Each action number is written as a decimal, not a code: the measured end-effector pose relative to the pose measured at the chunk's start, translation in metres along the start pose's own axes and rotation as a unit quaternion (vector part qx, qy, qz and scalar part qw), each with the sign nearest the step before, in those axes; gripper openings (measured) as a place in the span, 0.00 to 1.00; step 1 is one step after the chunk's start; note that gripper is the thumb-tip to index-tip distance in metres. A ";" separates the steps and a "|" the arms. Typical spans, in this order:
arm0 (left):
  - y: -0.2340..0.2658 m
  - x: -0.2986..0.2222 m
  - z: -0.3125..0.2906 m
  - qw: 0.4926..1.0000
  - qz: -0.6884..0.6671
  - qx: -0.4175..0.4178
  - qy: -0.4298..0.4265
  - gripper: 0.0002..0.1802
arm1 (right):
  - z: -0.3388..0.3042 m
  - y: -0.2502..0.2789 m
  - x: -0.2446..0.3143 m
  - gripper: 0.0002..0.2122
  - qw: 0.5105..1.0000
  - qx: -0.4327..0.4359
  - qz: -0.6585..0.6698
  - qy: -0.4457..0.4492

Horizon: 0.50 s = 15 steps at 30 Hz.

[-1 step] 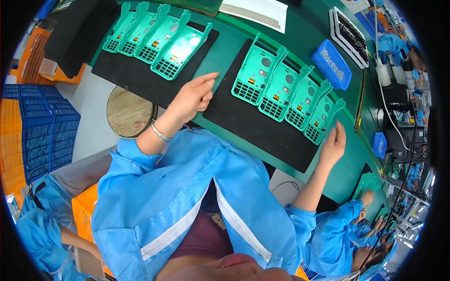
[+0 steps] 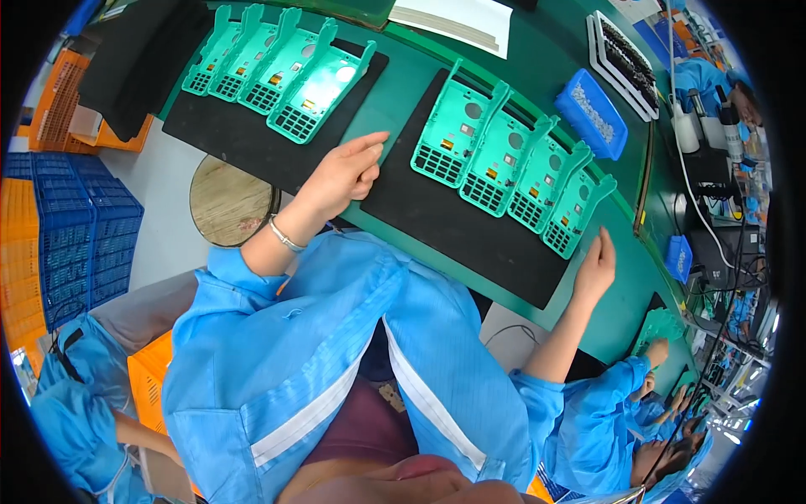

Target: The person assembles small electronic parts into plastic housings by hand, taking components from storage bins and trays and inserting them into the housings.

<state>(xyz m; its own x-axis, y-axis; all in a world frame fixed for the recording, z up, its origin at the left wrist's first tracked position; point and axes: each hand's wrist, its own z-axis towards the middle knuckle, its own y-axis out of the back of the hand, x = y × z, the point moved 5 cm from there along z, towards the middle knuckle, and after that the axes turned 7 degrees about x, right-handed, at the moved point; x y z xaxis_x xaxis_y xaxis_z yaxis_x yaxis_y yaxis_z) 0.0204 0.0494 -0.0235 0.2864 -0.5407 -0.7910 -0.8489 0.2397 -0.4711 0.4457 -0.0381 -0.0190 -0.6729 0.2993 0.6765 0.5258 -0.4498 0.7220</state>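
Far left: stacked orange crates and blue crates on the floor, beside a round wooden stool top. On the green worktop, a black mat carrying four teal plastic housings, laid overlapping in a slanted row, keypad grids toward the near edge. Left hand hovering between the two mats, fingers loosely extended, forefinger pointing right, gripping nothing visible. Next, a second black mat with another four teal housings, same shape: long open frames with round holes, small yellow and grey inserts, and a gridded keypad end. Right hand at the near right corner of that mat, just beside the last housing, fingers pinched together; whether something tiny sits between them, cannot tell. Further right, a blue bin of small parts, a tray of dark pieces, cables and bench gear, and a co-worker's blue sleeve lower right. Likely risks: a sleeve or wrist brushing the overlapped housings and shifting the row, since each leans on its neighbour; a small part slipping from a pinch and vanishing on the dark mat; a knock against the last housing near the mat's edge pushing it off.
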 end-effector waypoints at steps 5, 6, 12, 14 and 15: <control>-0.036 0.010 0.013 0.997 0.063 -0.027 0.031 0.26 | -0.007 0.001 -0.062 0.19 0.937 0.102 0.277 -0.185; -0.041 0.010 0.016 0.996 0.075 -0.043 0.031 0.24 | -0.004 0.000 -0.067 0.21 0.901 0.110 0.374 -0.190; -0.062 0.021 0.051 0.996 0.071 -0.055 -0.009 0.19 | 0.034 0.007 -0.109 0.22 0.894 0.135 0.374 -0.205; -0.059 0.018 0.037 0.993 0.095 -0.070 -0.025 0.19 | 0.031 0.022 -0.131 0.21 0.895 0.113 0.375 -0.212; -0.053 0.016 0.029 0.992 0.096 -0.072 -0.031 0.18 | 0.032 0.033 -0.146 0.20 0.896 0.099 0.372 -0.220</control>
<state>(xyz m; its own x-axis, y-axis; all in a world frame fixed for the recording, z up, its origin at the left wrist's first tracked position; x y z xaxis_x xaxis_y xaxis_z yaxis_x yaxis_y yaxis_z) 0.0829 0.0517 -0.0226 0.1357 -0.4442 -0.8856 -0.9437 0.2142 -0.2521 0.5781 -0.0696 -0.0892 0.1505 0.3017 0.9414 0.8553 -0.5173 0.0290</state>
